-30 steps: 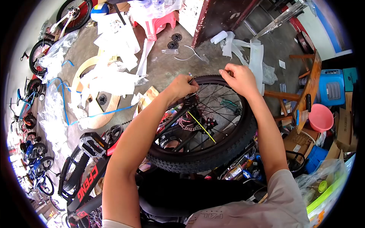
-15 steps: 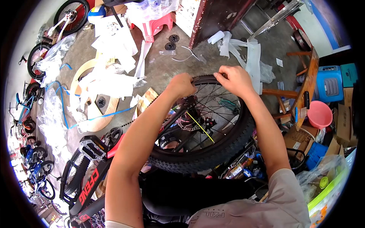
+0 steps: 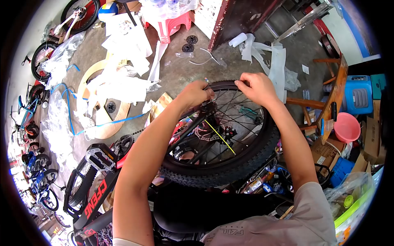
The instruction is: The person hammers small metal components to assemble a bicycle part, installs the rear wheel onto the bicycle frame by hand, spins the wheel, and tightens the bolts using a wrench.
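A bicycle wheel with a knobby black tyre (image 3: 221, 176) lies across my lap, joined to a black and red frame (image 3: 96, 199). My left hand (image 3: 196, 93) is closed at the tyre's far left edge, with a small tip of something sticking up between its fingers. My right hand (image 3: 255, 87) pinches the tyre's far edge, thumb and forefinger together. Between the hands a stretch of the tyre edge shows. Below them are the spokes, a brake disc (image 3: 202, 133) and a yellow-green strip (image 3: 220, 136).
A wooden stool (image 3: 334, 98) and a pink basin (image 3: 347, 127) stand at the right. Paper and plastic scraps (image 3: 123, 86) litter the floor at the left. A red stool (image 3: 168, 28) and a dark door (image 3: 234, 20) are ahead. Several bicycles line the left side.
My right hand has shifted slightly along the tyre edge and closed down on it. My left hand has turned a little, and a small tip shows again above its fingers.
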The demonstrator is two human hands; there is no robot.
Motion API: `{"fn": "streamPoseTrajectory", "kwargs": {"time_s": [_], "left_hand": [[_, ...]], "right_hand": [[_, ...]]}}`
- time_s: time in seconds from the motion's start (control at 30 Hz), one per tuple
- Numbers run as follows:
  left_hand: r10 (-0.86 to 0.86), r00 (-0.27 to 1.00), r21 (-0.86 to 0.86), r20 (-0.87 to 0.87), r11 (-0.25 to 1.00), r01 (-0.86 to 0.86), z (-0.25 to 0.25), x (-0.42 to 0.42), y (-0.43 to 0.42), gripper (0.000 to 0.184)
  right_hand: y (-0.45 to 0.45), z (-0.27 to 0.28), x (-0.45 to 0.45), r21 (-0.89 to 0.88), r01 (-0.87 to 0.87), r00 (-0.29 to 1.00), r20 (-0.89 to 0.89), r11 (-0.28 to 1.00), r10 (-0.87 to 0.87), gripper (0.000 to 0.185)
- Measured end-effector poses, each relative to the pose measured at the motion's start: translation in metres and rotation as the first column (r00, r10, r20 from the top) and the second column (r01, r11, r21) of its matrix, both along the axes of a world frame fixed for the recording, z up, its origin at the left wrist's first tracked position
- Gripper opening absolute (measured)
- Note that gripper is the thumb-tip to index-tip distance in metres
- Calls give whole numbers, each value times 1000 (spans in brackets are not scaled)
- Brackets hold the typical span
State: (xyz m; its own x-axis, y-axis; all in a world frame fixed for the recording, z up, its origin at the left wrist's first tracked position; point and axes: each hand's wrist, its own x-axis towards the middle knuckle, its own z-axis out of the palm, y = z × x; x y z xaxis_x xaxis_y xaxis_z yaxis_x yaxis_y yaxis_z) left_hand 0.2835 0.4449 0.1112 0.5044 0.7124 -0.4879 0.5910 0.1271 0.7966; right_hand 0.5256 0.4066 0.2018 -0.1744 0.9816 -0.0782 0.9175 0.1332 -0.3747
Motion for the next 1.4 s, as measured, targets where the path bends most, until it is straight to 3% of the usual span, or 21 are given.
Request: {"fn": "streamPoseTrajectory", "kwargs": {"time_s": [0.07,0.13,0.17,0.2,0.23,0.27,0.3,0.37,0.43,0.53,0.63,0.73,0.8,1.03,1.2,1.4], "left_hand": [[63,995,-29,72,998,-61,-11,-3,-3,29],[262,965,-43,23,965,-260,-19,-3,-9,31],[267,963,-42,23,963,-266,-22,-3,-14,31],[203,974,108,-99,975,-193,-25,-3,-18,33],[154,962,240,-227,966,-98,-27,-2,-21,35],[165,963,222,-215,968,-116,-30,-3,-21,37],[173,962,224,-213,967,-124,-34,-4,-20,37],[97,968,251,-230,967,-37,-39,-6,-22,36],[113,967,267,-229,962,-49,-39,-7,-25,36],[144,962,317,-234,946,-65,-38,-3,-24,34],[161,962,373,-221,925,-69,-35,-4,-28,33],[161,974,419,-156,904,-82,-21,-7,-31,31],[144,985,451,-99,889,-85,-14,-7,-32,28],[14,1000,504,3,864,-14,-11,-10,-34,25],[6,995,503,101,863,-56,-15,-11,-34,21],[-45,992,476,116,879,-16,-16,-13,-30,19]], "right_hand": [[3,-10,4,37,-22,998,-50,999,23,33],[7,-17,9,-163,158,940,-276,974,-199,31],[9,-16,15,-162,152,941,-277,975,-193,31],[14,-13,23,-512,166,679,-561,843,-474,28],[19,-9,31,-779,2,288,-600,627,-746,25],[27,-6,37,-792,-9,223,-597,611,-771,19],[40,-6,51,-665,-107,172,-744,739,-645,17],[43,39,27,-678,32,103,-729,735,-677,16],[41,14,39,-748,-239,365,-661,620,-656,19],[21,18,0,-846,-155,475,-517,510,-712,19],[18,2,-19,-807,-176,462,-574,564,-676,25],[22,-22,-26,-803,-116,544,-544,584,-640,27],[22,-34,-24,-784,-57,705,-470,618,-532,24],[21,-28,-31,-729,-21,755,-460,684,-467,19],[20,-43,-29,-649,-70,872,-409,758,-270,18],[19,-50,-27,-694,-81,825,-449,715,-342,20]]}}
